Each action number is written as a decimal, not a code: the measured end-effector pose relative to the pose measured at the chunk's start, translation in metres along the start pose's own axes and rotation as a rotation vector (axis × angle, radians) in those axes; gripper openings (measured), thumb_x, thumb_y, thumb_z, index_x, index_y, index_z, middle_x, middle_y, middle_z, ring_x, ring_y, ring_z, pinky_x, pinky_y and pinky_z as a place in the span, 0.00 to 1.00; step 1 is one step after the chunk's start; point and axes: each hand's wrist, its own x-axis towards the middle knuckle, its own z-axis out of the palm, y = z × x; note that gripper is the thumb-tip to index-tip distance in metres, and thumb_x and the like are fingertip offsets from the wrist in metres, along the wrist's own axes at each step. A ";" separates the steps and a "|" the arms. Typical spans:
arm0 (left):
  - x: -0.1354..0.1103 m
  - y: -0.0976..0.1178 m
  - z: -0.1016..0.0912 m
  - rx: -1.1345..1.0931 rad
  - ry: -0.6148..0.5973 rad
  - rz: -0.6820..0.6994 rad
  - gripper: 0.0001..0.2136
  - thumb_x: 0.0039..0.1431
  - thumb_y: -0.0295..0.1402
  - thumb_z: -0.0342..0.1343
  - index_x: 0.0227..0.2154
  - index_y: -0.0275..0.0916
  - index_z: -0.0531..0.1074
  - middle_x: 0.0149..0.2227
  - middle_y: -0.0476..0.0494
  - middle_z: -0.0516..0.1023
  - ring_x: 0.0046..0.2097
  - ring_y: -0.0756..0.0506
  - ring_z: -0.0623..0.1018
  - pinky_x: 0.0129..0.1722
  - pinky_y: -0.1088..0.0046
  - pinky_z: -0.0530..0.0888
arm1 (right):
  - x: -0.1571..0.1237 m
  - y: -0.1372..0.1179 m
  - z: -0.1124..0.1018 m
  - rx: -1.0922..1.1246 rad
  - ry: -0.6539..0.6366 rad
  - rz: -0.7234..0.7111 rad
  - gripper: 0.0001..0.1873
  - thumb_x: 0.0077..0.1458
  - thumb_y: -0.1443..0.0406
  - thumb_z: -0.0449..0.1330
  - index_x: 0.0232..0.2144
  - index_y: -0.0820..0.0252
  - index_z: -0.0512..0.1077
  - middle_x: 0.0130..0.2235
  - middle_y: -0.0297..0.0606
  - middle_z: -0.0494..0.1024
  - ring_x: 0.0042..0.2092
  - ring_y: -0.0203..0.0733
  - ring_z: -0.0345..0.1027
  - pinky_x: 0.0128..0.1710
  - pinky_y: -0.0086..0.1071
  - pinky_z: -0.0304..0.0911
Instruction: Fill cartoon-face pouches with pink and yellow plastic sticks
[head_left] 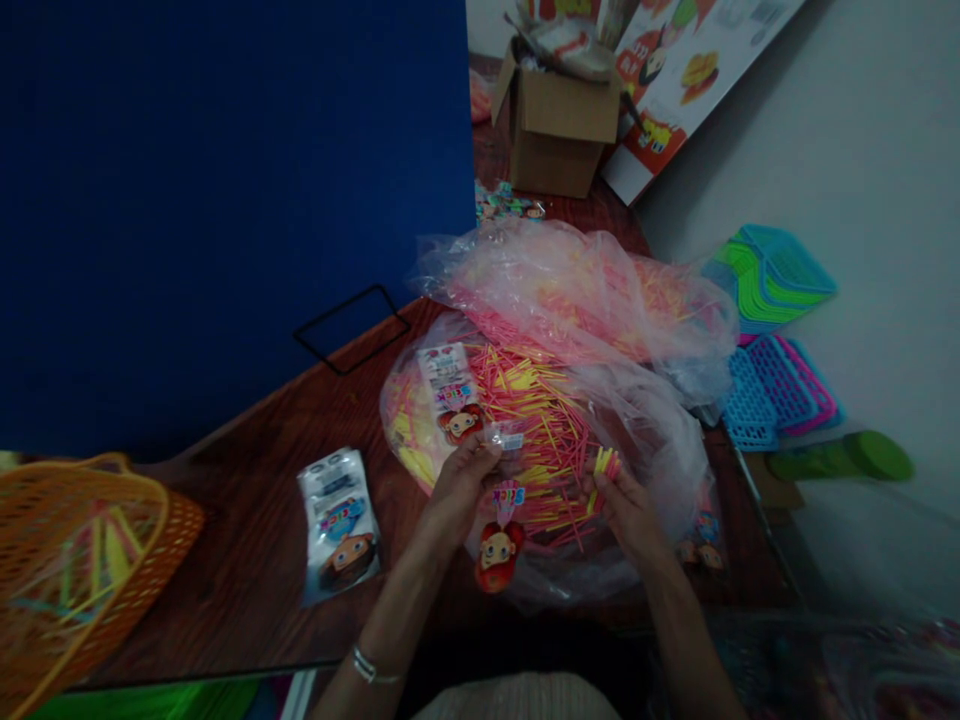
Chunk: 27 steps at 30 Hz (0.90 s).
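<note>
Stick bag (664, 430), the clear plastic one spread wide on the wooden table (255, 560), taken as landmark.

Left hand (469, 470), over the near left part of the stick bag: thumb and fingers drawn together in a pinch on the upper edge of one packet (499, 550). Packet small, see-through toward the top, with a little pale label there; bright lettering across the middle; below it a cartoon face with red hair, on the side toward the wearer. Whether anything lies inside it, cannot tell.

Right hand (626, 510), over the right part of the stick bag: fingers curled round a short bundle (604, 466), the grip nearly closed. Bundle ends pink and yellow, roughly gathered, yellow more on the left; count not readable. The two hands well apart, bundle and packet not touching.

Loose sticks (555, 450) fill the middle of the stick bag: thin, straight, pink-red and yellow mixed, lying at all angles, yellow clumped in places.

A packet stack (448, 390) lies on the left part of the stick bag, same red-haired print. Left of the stick bag, on bare wood, a second stack (341, 520), silvery, with a brown-haired face and blue lettering. Farther left, an orange basket (172, 520) with coloured strips inside. Just behind the stick bag, a second plastic bag (577, 280), pink and yellow showing through; well beyond, a cardboard box (562, 130), flaps up.
</note>
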 end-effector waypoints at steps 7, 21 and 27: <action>-0.007 -0.001 0.009 0.639 -0.090 0.397 0.16 0.51 0.24 0.48 0.39 0.44 0.76 0.34 0.47 0.74 0.39 0.47 0.73 0.40 0.72 0.70 | -0.011 -0.003 0.011 -0.173 -0.152 -0.071 0.14 0.54 0.53 0.55 0.33 0.57 0.72 0.24 0.31 0.67 0.27 0.35 0.60 0.31 0.31 0.58; -0.013 -0.001 0.029 0.853 -0.308 0.508 0.09 0.56 0.34 0.52 0.30 0.42 0.77 0.35 0.43 0.75 0.39 0.45 0.74 0.41 0.70 0.69 | -0.016 -0.010 0.030 -0.257 -0.259 -0.013 0.19 0.53 0.50 0.54 0.23 0.58 0.66 0.21 0.29 0.66 0.24 0.33 0.58 0.26 0.29 0.56; -0.007 -0.002 0.024 0.788 -0.201 0.521 0.09 0.55 0.35 0.54 0.27 0.41 0.78 0.31 0.45 0.75 0.35 0.47 0.74 0.38 0.72 0.69 | -0.014 -0.003 0.026 -0.338 -0.262 -0.020 0.18 0.55 0.50 0.51 0.25 0.58 0.66 0.21 0.29 0.68 0.24 0.35 0.61 0.27 0.29 0.57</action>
